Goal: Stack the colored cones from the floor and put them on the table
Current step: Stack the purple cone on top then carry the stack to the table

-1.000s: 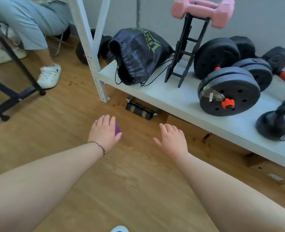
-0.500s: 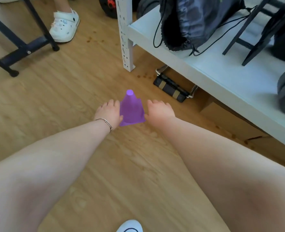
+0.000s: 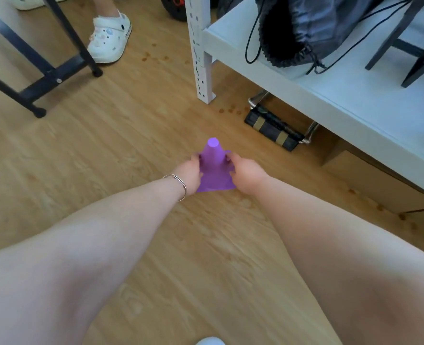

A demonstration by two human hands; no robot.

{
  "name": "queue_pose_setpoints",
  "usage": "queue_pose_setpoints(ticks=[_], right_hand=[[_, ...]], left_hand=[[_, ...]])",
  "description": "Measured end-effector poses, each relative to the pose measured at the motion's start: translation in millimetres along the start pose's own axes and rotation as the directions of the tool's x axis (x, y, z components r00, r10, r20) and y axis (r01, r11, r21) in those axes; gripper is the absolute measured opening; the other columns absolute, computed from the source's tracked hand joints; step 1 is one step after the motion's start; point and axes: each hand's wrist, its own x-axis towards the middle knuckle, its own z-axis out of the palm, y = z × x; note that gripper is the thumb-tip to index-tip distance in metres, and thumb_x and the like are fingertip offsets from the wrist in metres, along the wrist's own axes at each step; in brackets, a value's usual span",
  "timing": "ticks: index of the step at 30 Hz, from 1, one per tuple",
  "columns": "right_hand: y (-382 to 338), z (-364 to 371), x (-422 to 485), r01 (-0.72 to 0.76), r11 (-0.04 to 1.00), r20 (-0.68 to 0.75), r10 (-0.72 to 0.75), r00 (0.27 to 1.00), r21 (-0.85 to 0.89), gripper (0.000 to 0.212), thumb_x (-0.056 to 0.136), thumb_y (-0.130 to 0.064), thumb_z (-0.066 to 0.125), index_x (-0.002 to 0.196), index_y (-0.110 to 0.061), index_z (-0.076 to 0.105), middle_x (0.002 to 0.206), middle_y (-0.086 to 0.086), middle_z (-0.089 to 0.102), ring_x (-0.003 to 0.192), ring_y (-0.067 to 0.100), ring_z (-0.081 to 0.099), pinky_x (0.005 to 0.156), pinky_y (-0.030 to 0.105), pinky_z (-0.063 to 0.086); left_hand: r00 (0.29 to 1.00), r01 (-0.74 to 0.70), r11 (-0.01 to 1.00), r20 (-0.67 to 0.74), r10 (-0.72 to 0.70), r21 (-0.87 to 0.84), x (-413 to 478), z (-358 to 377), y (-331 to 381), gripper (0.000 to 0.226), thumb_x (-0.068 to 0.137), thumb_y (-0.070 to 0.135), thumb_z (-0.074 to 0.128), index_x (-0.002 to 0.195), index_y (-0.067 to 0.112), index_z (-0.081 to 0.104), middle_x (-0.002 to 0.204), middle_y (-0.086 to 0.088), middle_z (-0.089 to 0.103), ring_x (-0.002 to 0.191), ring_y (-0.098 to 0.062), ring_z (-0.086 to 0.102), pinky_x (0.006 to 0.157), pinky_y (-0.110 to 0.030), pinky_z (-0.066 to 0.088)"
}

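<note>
Your left hand (image 3: 189,174) and right hand (image 3: 245,173) curl partway closed against either side of one small purple plastic cone (image 3: 214,168) upright on the wooden floor (image 3: 106,145). No stack is visible; the pale counter (image 3: 342,95) at two o'clock holds no cone.

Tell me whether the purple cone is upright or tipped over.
Upright. The purple cone stands on its wide base on the wooden floor, narrow tip pointing up, left hand and right hand gripping its sides.
</note>
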Motion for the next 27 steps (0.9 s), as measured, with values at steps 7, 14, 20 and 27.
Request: queue_pose_setpoints(ticks=[7, 14, 20, 27], right_hand=[[44, -4, -46, 0.023, 0.965, -0.179, 0.025, 0.983, 0.261, 0.053, 0.092, -0.005, 0.051, 0.142, -0.020, 0.044, 0.132, 0.006, 0.059, 0.117, 0.025, 0.059, 0.098, 0.035, 0.047], [73, -12, -108, 0.071, 0.892, -0.260, 0.054, 0.964, 0.446, 0.046, 0.090, -0.014, 0.065, 0.130, -0.030, 0.048, 0.116, -0.010, 0.055, 0.102, 0.012, 0.061, 0.085, 0.025, 0.045], [107, -44, -187, 0.110, 0.849, -0.344, 0.088, 0.935, 0.517, 0.043, 0.089, -0.022, 0.068, 0.128, -0.033, 0.053, 0.114, -0.014, 0.059, 0.105, 0.008, 0.060, 0.090, 0.023, 0.046], [163, -83, -303, 0.047, 0.855, -0.406, 0.196, 0.893, 0.517, 0.042, 0.089, -0.028, 0.068, 0.127, -0.034, 0.052, 0.120, -0.012, 0.061, 0.102, 0.009, 0.065, 0.086, 0.030, 0.051]], left_hand=[[0.995, -0.095, 0.991, 0.000, 0.095, -0.093, -17, 16, 47, 0.050, 0.090, 0.006, 0.053, 0.137, 0.007, 0.036, 0.132, -0.019, 0.053, 0.119, -0.036, 0.055, 0.099, -0.043, 0.045], [0.976, -0.217, 0.966, -0.060, 0.211, -0.137, -54, 18, 95, 0.053, 0.086, 0.003, 0.057, 0.136, 0.013, 0.042, 0.129, -0.013, 0.056, 0.117, -0.028, 0.057, 0.101, -0.036, 0.045], [0.938, -0.345, 0.935, -0.068, 0.340, -0.080, -96, 14, 157, 0.044, 0.086, 0.014, 0.060, 0.129, 0.021, 0.051, 0.119, -0.004, 0.065, 0.110, -0.022, 0.062, 0.095, -0.041, 0.049], [0.856, -0.517, 0.856, -0.010, 0.517, 0.018, -151, 22, 262, 0.042, 0.087, 0.018, 0.061, 0.129, 0.020, 0.052, 0.119, -0.006, 0.066, 0.111, -0.026, 0.061, 0.094, -0.041, 0.049]])
